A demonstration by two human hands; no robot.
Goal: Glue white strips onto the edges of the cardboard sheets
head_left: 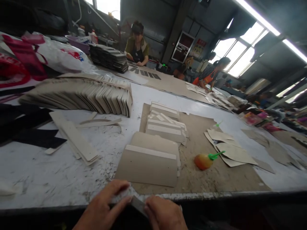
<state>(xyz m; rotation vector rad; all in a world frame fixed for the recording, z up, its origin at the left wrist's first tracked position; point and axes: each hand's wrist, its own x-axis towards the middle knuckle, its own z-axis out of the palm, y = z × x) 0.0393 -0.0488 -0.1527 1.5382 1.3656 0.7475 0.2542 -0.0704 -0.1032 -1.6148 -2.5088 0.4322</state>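
Observation:
At the table's front edge, my left hand (105, 206) and my right hand (166, 212) grip a thin grey board piece (138, 204) between them, its edge turned up toward me. My left thumb and fingers pinch one end; the right fingers are closed on the other. Just beyond lies a stack of grey-beige board panels (148, 166), the top one with a pale strip across it. Behind it are more strip-bearing panels (164, 127) and loose pale strips. To the right, an orange glue bottle (203, 161) with a green nozzle lies on its side.
Brown board (192, 179) covers part of the white table (105, 179). Cream cut pieces (236, 153) lie right. At left are a long row of packed boards (96, 95), long strips (74, 137) and black material (26, 124). Co-workers (137, 48) stand across the table.

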